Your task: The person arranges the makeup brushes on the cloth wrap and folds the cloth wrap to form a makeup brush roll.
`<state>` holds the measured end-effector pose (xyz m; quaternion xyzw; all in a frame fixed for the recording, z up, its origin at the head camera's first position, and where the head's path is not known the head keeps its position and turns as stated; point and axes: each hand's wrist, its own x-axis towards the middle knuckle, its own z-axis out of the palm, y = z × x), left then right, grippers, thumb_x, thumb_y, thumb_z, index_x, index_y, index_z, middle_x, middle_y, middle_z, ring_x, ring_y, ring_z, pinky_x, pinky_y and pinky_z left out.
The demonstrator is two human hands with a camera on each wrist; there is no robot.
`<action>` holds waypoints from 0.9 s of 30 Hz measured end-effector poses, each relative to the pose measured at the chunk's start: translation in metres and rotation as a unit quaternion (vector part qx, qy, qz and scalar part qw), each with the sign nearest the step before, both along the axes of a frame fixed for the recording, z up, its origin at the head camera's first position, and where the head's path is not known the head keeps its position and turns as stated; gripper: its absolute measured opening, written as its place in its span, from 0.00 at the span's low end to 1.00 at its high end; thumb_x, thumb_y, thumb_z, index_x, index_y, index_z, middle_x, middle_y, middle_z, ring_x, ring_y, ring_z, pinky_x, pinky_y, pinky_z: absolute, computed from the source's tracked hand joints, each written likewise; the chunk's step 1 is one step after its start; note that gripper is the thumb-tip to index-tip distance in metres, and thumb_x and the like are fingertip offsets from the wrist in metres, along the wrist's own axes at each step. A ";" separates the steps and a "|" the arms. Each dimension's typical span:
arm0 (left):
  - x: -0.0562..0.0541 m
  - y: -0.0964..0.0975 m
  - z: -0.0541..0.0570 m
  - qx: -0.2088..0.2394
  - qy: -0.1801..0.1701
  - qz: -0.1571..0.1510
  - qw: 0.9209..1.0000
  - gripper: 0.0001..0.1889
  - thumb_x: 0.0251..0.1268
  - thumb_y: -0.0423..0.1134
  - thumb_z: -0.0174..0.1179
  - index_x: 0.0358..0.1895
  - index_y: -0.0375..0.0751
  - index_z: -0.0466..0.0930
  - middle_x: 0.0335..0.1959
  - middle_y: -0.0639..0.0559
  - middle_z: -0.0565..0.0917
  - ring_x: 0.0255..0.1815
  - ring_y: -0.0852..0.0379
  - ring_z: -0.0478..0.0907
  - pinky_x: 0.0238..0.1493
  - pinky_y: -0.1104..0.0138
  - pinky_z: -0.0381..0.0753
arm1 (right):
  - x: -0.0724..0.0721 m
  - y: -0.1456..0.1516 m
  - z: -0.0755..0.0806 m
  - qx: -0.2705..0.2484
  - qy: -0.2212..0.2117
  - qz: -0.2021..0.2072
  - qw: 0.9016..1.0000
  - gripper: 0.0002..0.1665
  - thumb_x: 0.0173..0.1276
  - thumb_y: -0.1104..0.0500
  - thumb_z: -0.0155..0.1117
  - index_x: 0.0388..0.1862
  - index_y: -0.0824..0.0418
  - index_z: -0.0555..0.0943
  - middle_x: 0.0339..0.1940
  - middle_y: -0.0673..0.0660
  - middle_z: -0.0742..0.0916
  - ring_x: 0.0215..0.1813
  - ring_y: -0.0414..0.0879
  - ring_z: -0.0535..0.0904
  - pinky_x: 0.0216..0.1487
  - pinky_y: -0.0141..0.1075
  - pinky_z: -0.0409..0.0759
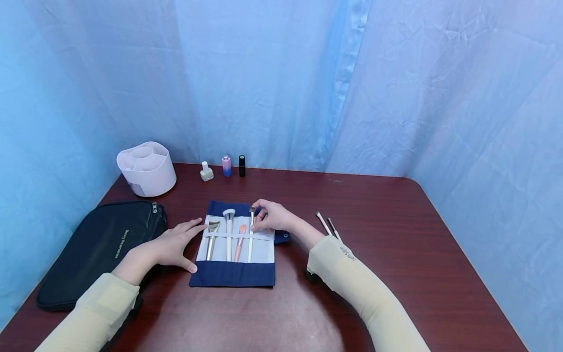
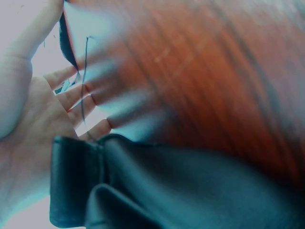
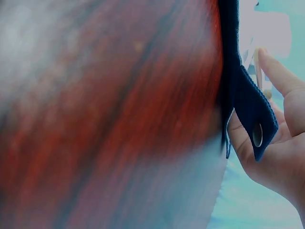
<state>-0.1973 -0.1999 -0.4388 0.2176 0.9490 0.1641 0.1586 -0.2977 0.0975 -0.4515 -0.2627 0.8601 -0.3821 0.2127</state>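
A navy and pale grey brush roll [image 1: 232,274] lies unfolded on the table. Its band crosses a fan-shaped brush [image 1: 211,242], a white-bristled brush [image 1: 228,239], a peach-tipped brush [image 1: 239,243] and a slim makeup brush [image 1: 250,244] with a brown tip. With thumb and fingers my right hand [image 1: 271,216] pinches the slim makeup brush near its bristles. Over the roll's left edge, my left hand [image 1: 176,244] spreads its fingers, thumb by the lower navy flap. The right wrist view shows the roll's snap tab [image 3: 257,117] in front of my right palm.
Two more brushes [image 1: 324,223] lie right of the roll, partly behind my right sleeve. A black zip case [image 1: 97,249] sits at the left beneath my left forearm. At the back stand a white organizer [image 1: 154,176], nail polish [image 1: 206,172], a pink-blue bottle [image 1: 226,166] and a black tube [image 1: 242,166].
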 end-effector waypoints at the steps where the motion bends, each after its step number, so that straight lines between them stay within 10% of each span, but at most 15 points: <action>1: 0.000 0.000 0.000 0.001 0.000 0.000 1.000 0.57 0.38 0.59 0.73 0.72 0.40 0.55 0.74 0.34 0.52 0.71 0.32 0.51 0.61 0.33 0.55 | 0.001 0.000 0.000 0.010 0.011 0.010 1.000 0.33 0.56 0.54 0.73 0.59 0.57 0.70 0.30 0.51 0.83 0.26 0.41 0.77 0.27 0.31 0.75; 27: -0.001 -0.003 -0.004 0.001 -0.002 -0.003 1.000 0.58 0.38 0.60 0.73 0.73 0.40 0.53 0.74 0.35 0.51 0.71 0.32 0.49 0.62 0.33 0.54 | 0.008 0.015 0.031 0.035 0.090 0.053 0.994 0.24 0.60 0.53 0.69 0.55 0.58 0.79 0.33 0.48 0.82 0.32 0.49 0.77 0.30 0.32 0.74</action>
